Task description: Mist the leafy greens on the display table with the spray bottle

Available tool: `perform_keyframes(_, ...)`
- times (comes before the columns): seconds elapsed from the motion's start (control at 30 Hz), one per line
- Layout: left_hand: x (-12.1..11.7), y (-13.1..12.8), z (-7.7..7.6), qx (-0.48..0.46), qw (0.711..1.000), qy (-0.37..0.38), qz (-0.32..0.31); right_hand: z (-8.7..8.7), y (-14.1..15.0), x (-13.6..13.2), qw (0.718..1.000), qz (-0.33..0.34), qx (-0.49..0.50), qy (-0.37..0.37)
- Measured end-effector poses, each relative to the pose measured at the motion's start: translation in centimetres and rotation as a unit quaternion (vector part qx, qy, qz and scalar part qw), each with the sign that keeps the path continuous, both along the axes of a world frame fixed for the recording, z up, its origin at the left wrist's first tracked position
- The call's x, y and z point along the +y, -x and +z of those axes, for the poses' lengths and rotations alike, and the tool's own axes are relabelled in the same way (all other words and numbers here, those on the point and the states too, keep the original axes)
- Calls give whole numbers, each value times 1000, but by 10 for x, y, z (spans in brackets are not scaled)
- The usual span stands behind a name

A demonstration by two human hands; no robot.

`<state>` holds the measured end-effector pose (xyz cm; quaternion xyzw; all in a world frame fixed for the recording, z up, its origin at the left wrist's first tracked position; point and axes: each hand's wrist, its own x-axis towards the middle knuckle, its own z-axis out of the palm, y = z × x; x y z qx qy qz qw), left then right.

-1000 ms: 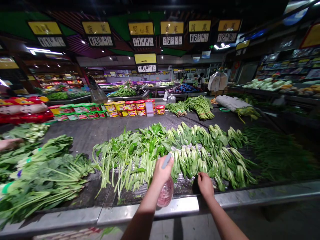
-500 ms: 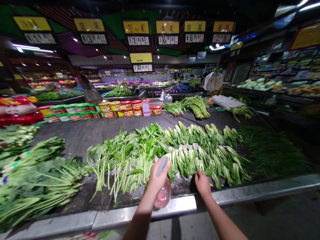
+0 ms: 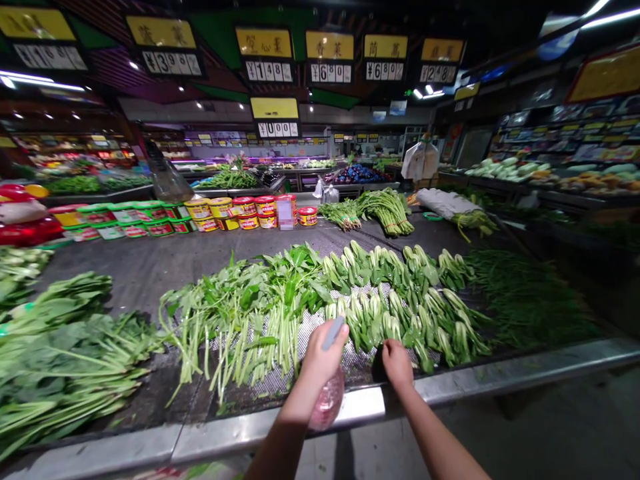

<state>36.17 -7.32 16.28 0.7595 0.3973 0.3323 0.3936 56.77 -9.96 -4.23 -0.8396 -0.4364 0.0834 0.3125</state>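
Observation:
In the head view, my left hand [image 3: 324, 350] is closed round the neck of a spray bottle with a grey trigger [image 3: 333, 333] and a clear pinkish body [image 3: 327, 403]. The bottle hangs over the front edge of the display, beside the water spinach [image 3: 275, 320]. My right hand [image 3: 398, 365] is curled closed at the front of the bok choy [image 3: 395, 320], close to the lowest leaves. Its fingertips face away, so anything inside it is hidden. The bok choy lies in two rough rows on a black mesh mat.
A metal rim [image 3: 250, 430] runs along the front. Leafy bunches [image 3: 90, 367] lie left, dark chives [image 3: 530, 300] right. Stacked tubs [image 3: 245, 212], tied green bundles [image 3: 386, 212] and a wrapped bunch [image 3: 445, 200] line the back. Price signs [image 3: 263, 53] hang overhead.
The view has shifted, so the display sits further left in it. My left hand, with the spray bottle, has moved slightly right and nearer the front rim. My right hand stays by the bok choy.

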Motion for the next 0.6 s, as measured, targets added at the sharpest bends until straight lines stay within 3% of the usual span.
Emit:
perform_keyframes(0.3,0,-5,-3,-1,1000,5,-22,3,1,1,1000,-10,9,-3)
perform_keyframes(0.47,2,-17,3,-38,998,-18,-51,4,2,1,1000,-6,13,-10)
perform_keyframes(0.6,6,-28,3,-11,998,-20,-58,6,3,1,1000,-2,11,-17)
